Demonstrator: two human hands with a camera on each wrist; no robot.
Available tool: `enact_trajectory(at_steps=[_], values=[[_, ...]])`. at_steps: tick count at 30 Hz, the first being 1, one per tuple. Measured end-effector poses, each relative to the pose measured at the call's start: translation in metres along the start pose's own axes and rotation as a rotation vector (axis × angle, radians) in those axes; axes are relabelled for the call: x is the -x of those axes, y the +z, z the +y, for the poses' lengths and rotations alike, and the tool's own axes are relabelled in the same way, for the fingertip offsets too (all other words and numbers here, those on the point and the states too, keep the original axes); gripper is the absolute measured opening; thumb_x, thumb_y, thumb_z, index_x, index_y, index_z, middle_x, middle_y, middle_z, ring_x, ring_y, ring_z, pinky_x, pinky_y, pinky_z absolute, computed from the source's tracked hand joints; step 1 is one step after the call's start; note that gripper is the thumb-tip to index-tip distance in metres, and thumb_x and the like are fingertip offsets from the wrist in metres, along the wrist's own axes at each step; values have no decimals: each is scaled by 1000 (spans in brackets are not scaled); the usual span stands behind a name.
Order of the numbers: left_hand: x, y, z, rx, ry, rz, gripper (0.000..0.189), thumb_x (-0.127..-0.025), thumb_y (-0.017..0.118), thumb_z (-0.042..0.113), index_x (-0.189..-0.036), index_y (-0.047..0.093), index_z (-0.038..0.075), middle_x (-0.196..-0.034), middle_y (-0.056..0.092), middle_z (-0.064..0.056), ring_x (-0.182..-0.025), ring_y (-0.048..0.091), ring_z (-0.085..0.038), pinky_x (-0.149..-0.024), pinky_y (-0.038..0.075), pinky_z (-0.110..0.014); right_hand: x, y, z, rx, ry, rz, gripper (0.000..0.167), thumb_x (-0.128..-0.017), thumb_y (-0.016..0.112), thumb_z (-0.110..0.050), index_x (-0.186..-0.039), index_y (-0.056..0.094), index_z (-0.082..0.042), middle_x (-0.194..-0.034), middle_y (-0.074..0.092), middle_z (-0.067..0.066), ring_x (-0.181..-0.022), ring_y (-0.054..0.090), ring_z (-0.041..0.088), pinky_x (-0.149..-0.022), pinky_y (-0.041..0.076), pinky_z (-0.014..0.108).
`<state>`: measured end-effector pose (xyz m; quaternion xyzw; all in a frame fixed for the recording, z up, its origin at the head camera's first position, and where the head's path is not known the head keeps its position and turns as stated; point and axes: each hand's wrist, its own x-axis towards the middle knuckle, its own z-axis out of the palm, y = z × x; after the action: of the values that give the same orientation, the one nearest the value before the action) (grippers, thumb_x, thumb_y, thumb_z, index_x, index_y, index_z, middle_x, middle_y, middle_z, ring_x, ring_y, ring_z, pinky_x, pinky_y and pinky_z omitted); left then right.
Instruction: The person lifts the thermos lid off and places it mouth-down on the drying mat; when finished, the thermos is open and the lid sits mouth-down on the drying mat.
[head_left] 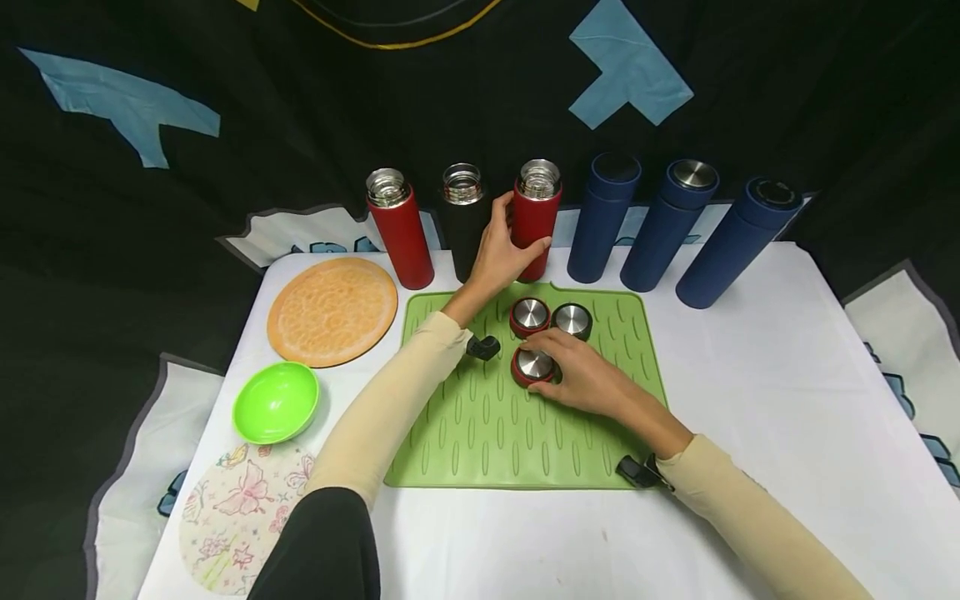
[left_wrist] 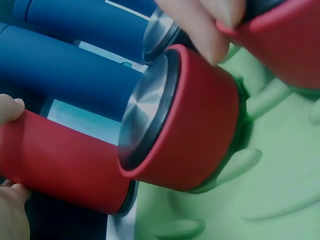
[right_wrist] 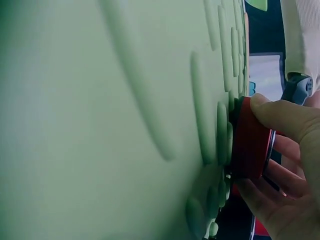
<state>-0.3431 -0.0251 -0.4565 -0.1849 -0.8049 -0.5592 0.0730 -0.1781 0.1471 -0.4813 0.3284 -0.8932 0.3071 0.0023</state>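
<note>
My left hand [head_left: 501, 250] grips an uncapped red thermos bottle [head_left: 536, 218] standing behind the green mat, its thumb and fingers around the body. On the mat, my right hand [head_left: 585, 377] holds a red bottle lid [head_left: 534, 365] with a steel top, pinched by thumb and fingers at its sides. The right wrist view shows that lid [right_wrist: 251, 142] low against the mat's ridges. Just behind it sit a second red lid [head_left: 530, 313] and a black lid [head_left: 572, 319]. The left wrist view has the second red lid [left_wrist: 205, 125] large in the middle.
An uncapped black bottle [head_left: 459, 229] and another uncapped red bottle [head_left: 403, 237] stand to the left. Three capped blue bottles [head_left: 651, 246] are on the right. A ridged green mat [head_left: 487, 450] covers the table's middle. Leftward lie an orange round board [head_left: 332, 312], a green bowl [head_left: 275, 403] and a butterfly-print placemat [head_left: 240, 508].
</note>
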Motion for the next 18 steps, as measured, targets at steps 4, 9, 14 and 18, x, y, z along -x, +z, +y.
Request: enact_trajectory(at_steps=[4, 9, 14, 18], values=[[-2, 3, -3, 1, -4, -7, 87, -94, 81, 17, -162, 28, 3, -159, 51, -18, -143, 53, -28, -118, 46, -32, 0, 1, 1, 3, -13, 11, 59, -84, 94, -17, -136, 69, -3, -135, 67, 13, -126, 66, 29, -105, 57, 46], [-2, 2, -5, -3, -8, -6, 88, -96, 81, 17, -163, 26, 3, -161, 49, -18, -144, 52, -29, -119, 45, -33, -1, 1, 1, -1, -18, 12, 59, -84, 95, -19, -135, 70, -4, -137, 66, 14, -126, 67, 28, -104, 57, 46], [-2, 2, -6, -11, -19, 7, 89, -96, 81, 17, -164, 25, 4, -161, 48, -17, -144, 52, -29, -119, 46, -35, 0, 2, 0, 6, 0, -9, 61, -85, 95, -20, -138, 69, -5, -140, 64, 13, -129, 65, 29, -106, 56, 45], [0, 4, -5, -37, -1, 19, 88, -97, 79, 17, -165, 25, 4, -163, 47, -17, -145, 52, -28, -119, 45, -33, 5, -1, -1, 7, 25, -7, 64, -86, 94, -23, -142, 67, -6, -142, 63, 13, -132, 63, 30, -110, 54, 49]])
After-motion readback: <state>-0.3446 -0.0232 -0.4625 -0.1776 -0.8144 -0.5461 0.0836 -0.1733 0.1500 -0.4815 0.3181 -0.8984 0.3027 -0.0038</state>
